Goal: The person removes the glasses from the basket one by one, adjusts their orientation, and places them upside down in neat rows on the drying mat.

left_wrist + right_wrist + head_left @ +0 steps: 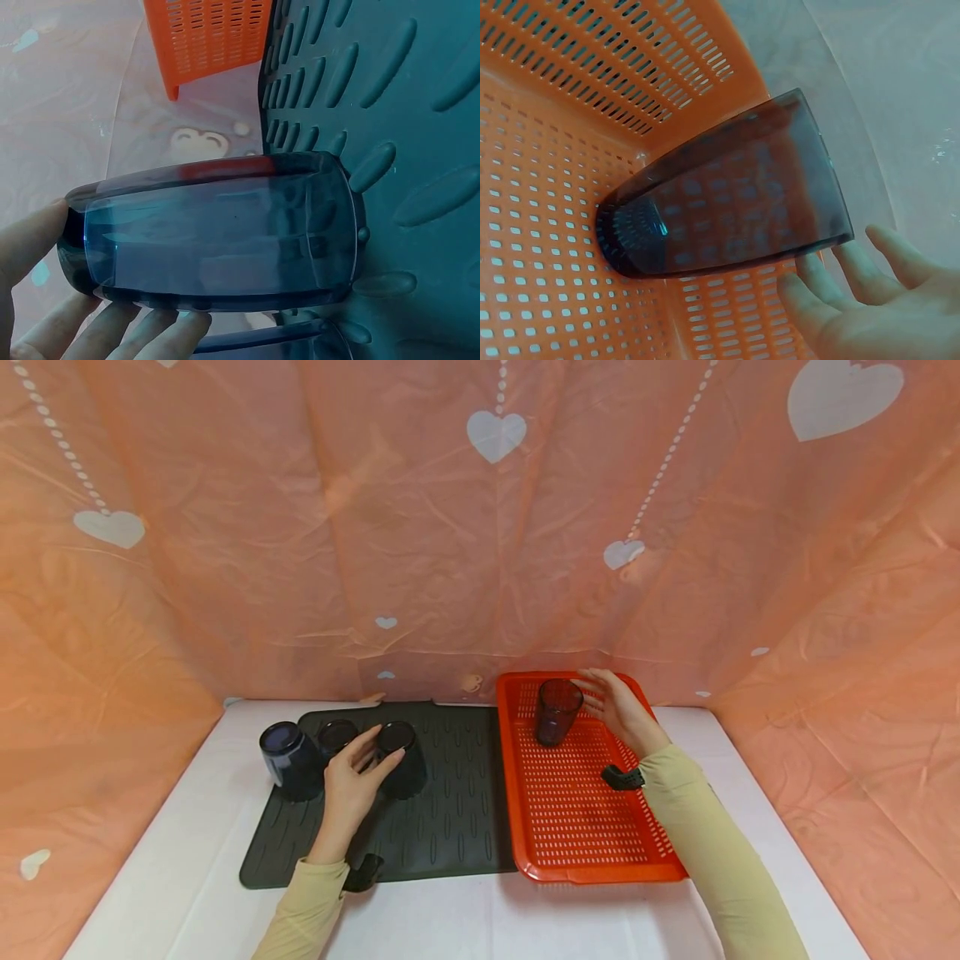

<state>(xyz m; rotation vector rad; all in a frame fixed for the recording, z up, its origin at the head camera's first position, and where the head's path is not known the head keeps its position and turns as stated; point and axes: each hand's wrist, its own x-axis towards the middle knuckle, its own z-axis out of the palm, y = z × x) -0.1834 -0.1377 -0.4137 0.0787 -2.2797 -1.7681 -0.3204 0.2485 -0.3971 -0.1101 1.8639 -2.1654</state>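
Observation:
My left hand (350, 785) holds a dark blue drinking glass (405, 767) near its upturned base, thumb on one side and fingers on the other. That glass (217, 232) stands upside down, its rim down at the ribbed dark mat (457, 793). Two more upturned glasses are beside it: one dark glass (337, 735) partly hidden behind my left hand, and another glass (294, 768) at the mat's left edge. In the orange basket (585, 873), a tinted glass (557, 718) stands mouth up. My right hand (618, 710) is beside its rim, fingers loosely extended (870, 277).
The basket stands against the mat's right edge, its slotted walls rising around the glass. Both mat and basket lie on a white-covered table (420, 918). An orange curtain (420, 543) with pale hearts hangs close behind them and along both sides.

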